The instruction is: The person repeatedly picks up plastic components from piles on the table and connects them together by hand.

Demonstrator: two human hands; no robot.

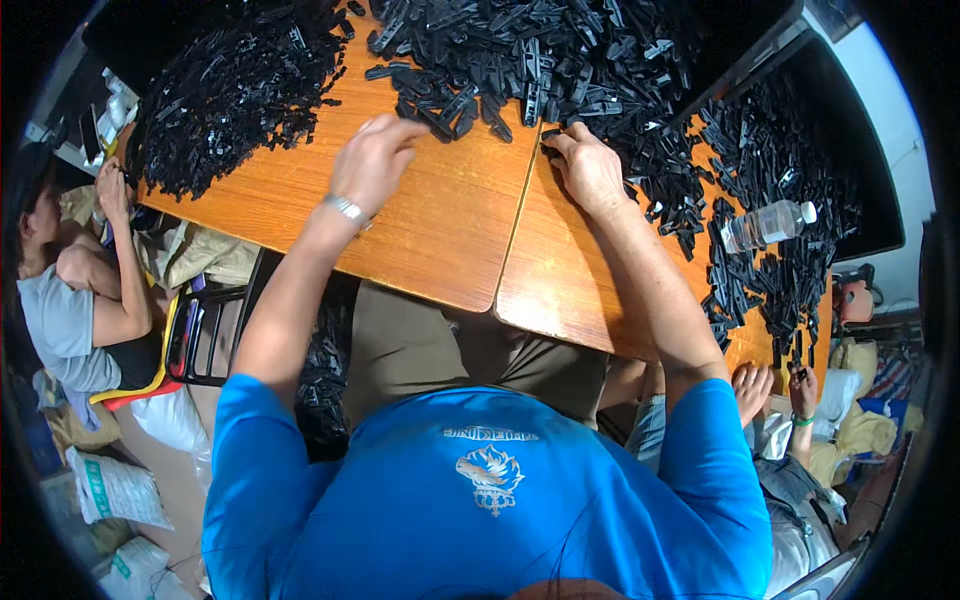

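A large heap of small black plastic parts covers the far side of the wooden table. My left hand, with a metal watch band at the wrist, hovers at the heap's near edge with its fingers curled down toward the parts. My right hand rests on the table at the heap's edge, its fingertips pinching a black part. Whether the left hand holds a part is hidden by its fingers.
A clear water bottle lies among the parts on the right. A second pile of black parts sits far left. One person sits at the left, another at the right. White sacks lie on the floor.
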